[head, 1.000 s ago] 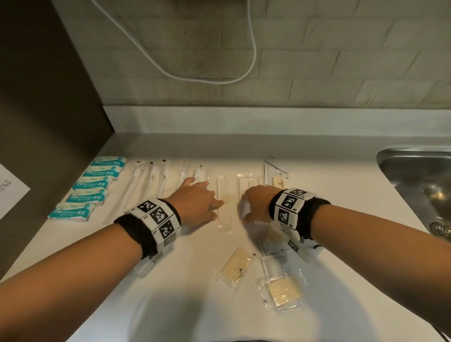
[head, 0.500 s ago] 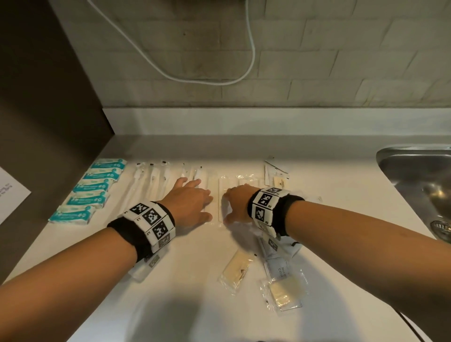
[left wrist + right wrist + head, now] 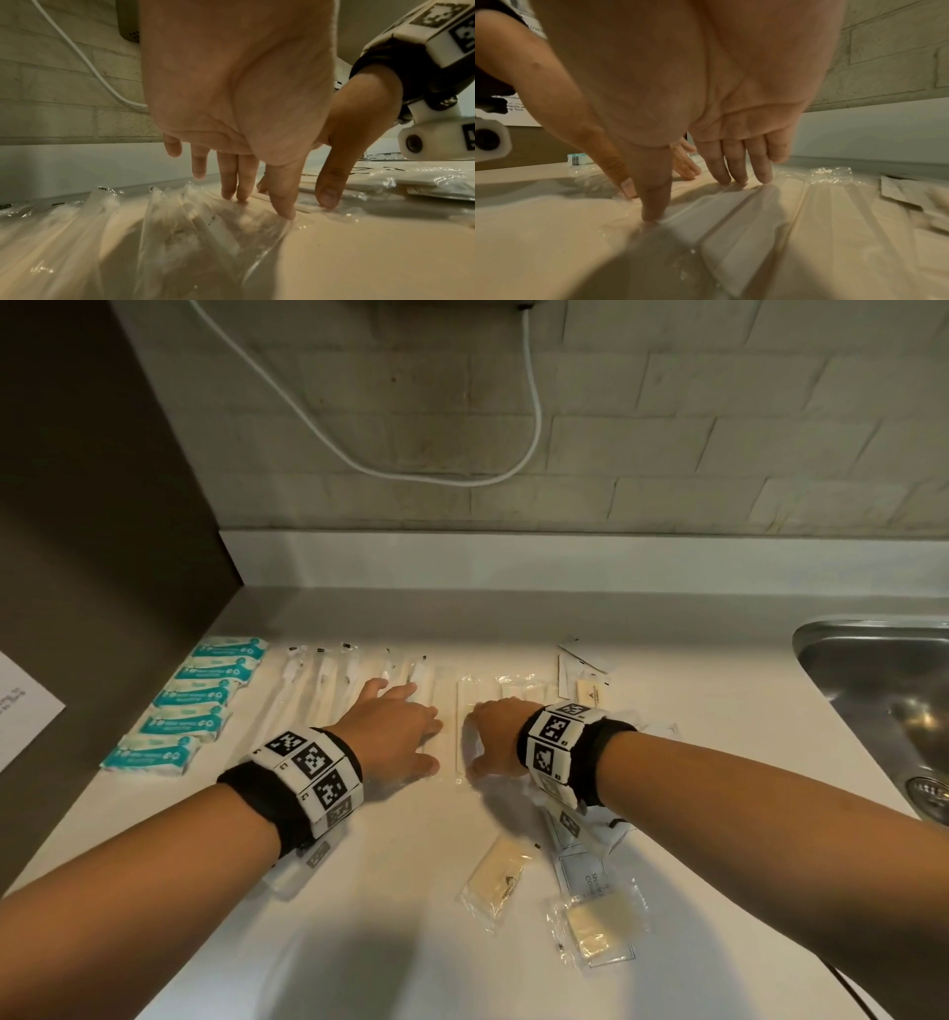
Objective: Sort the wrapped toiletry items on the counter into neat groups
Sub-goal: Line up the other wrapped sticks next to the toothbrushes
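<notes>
Several teal-and-white packets [image 3: 191, 698] lie in a column at the counter's left. Beside them is a row of clear-wrapped toothbrushes [image 3: 318, 690]. My left hand [image 3: 395, 731] lies flat with straight fingers on clear-wrapped items [image 3: 205, 223] at the row's right end. My right hand [image 3: 493, 737] presses straight fingers on long flat white packets [image 3: 744, 219] in clear wrap. The two thumbs almost meet. Nearer me lie two cream soap packets [image 3: 500, 873] [image 3: 595, 924] and a clear sachet [image 3: 585, 870]. Small sachets [image 3: 585, 683] sit at the back right.
A steel sink [image 3: 883, 690] is set into the counter at the right. A dark cabinet side [image 3: 102, 531] with a white paper walls off the left. A white cable [image 3: 411, 469] hangs on the tiled wall behind. Bare counter [image 3: 359, 916] lies toward me.
Both hands have slid left along the counter, the right hand more, with the long white packets under it. They now rest close together beside the toothbrush row.
</notes>
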Demonstrator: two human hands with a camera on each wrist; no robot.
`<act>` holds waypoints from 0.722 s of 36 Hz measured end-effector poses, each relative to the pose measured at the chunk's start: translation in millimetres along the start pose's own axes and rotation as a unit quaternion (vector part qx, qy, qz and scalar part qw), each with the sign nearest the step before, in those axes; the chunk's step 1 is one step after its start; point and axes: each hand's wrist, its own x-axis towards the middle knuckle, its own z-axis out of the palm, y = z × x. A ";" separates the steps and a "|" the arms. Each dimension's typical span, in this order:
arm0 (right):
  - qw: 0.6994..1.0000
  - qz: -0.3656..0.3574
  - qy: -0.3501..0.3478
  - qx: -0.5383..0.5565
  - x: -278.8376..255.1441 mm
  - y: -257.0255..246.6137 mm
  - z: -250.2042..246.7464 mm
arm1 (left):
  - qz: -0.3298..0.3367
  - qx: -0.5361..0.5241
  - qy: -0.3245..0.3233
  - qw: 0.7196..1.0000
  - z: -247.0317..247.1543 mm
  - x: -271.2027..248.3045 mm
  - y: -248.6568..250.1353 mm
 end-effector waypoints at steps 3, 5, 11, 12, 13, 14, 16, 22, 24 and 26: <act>1.000 -0.001 0.000 -0.003 0.7 -1.7 1.4 | 0.006 0.008 -0.007 1.000 -1.7 -0.6 1.5; 1.000 -0.001 -0.002 -0.002 0.4 -1.4 1.4 | 0.007 0.008 -0.011 1.000 -1.6 -0.2 1.6; 1.000 0.000 0.002 -0.002 -0.3 0.1 0.3 | 0.005 0.012 -0.016 1.000 -3.7 -0.4 2.8; 1.000 0.000 0.003 -0.002 -0.4 0.4 0.6 | 0.004 0.013 -0.017 1.000 -4.1 -0.2 3.0; 1.000 0.001 0.003 -0.002 -0.4 0.4 0.8 | 0.002 0.013 -0.019 1.000 -4.2 0.0 3.1; 1.000 0.000 0.004 -0.003 -0.4 0.0 0.9 | 0.001 0.013 -0.020 1.000 -4.5 0.2 3.2; 1.000 -0.002 0.003 -0.006 -0.7 -0.9 0.4 | 0.003 0.017 -0.021 1.000 -4.3 0.1 3.3; 1.000 -0.003 0.001 -0.003 -1.2 -1.8 -0.4 | 0.002 0.018 -0.016 1.000 -3.5 0.1 3.8; 1.000 -0.003 0.002 -0.006 -1.3 -2.0 -0.3 | 0.001 0.014 -0.014 1.000 -2.8 0.6 4.1; 1.000 -0.003 0.003 -0.009 -1.5 -2.0 -1.2 | 0.002 0.017 -0.017 1.000 -2.7 2.0 4.2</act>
